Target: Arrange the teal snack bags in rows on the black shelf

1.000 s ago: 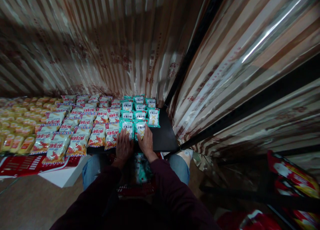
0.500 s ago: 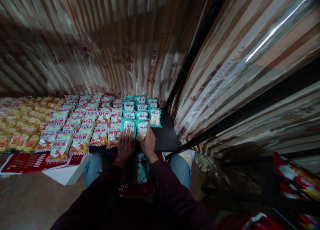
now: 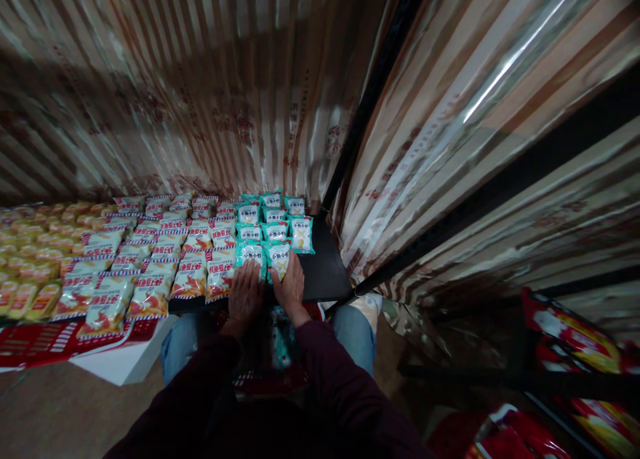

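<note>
Teal-and-white snack bags stand in short rows at the right end of a black shelf [image 3: 325,266]. My left hand [image 3: 246,291] lies with its fingers stretched against the lower part of the front-left teal bag [image 3: 251,252]. Beside it, my right hand [image 3: 292,284] is curled around the front-right teal bag [image 3: 278,255], its thumb on the front and its fingers along the right side. Another teal bag [image 3: 301,234] stands just behind that hand. To the left are red-and-white snack bags [image 3: 220,272], the nearest almost touching my left hand.
Small yellow packs [image 3: 37,246] fill the shelf's far left. Striped plastic sheeting [image 3: 200,99] hangs behind, and a black post [image 3: 360,112] rises at the right corner. Below are a red basket [image 3: 50,342], a white box [image 3: 123,356] and, at right, red packages [image 3: 575,339].
The view has shifted, so the shelf and bags sit slightly further left. Both hands remain at the same two teal bags, with little visible movement against them.
</note>
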Action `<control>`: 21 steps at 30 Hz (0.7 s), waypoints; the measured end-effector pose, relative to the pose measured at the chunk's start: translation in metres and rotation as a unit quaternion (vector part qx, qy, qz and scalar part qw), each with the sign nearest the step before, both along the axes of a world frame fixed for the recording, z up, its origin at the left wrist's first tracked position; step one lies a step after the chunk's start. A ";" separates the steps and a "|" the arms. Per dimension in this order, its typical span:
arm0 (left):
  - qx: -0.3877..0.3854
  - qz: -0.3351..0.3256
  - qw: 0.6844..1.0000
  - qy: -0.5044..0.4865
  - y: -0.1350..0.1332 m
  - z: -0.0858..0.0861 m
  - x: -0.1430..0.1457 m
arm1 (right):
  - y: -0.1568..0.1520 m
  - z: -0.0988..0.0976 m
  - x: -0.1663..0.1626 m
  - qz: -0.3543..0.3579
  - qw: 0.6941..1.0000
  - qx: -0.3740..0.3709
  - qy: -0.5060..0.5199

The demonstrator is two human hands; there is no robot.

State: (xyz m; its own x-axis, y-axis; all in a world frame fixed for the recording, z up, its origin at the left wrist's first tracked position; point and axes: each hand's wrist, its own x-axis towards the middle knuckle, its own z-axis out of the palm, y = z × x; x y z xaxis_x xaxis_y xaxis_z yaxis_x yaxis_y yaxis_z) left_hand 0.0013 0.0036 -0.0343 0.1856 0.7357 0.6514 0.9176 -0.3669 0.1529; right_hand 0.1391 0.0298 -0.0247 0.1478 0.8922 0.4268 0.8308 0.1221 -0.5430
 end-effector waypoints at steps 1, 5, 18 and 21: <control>-0.002 0.002 1.000 0.001 0.000 0.000 0.000 | 0.000 0.000 0.000 -0.004 1.000 -0.001 -0.003; -0.003 0.011 1.000 -0.008 -0.002 0.000 0.000 | 0.000 -0.001 -0.001 0.000 1.000 -0.001 -0.005; -0.022 -0.010 0.999 -0.041 -0.004 -0.008 -0.004 | -0.018 -0.003 0.007 -0.010 0.998 0.033 0.060; -0.033 -0.004 0.998 -0.046 -0.004 -0.009 -0.005 | -0.025 -0.006 0.013 -0.006 0.995 0.041 0.090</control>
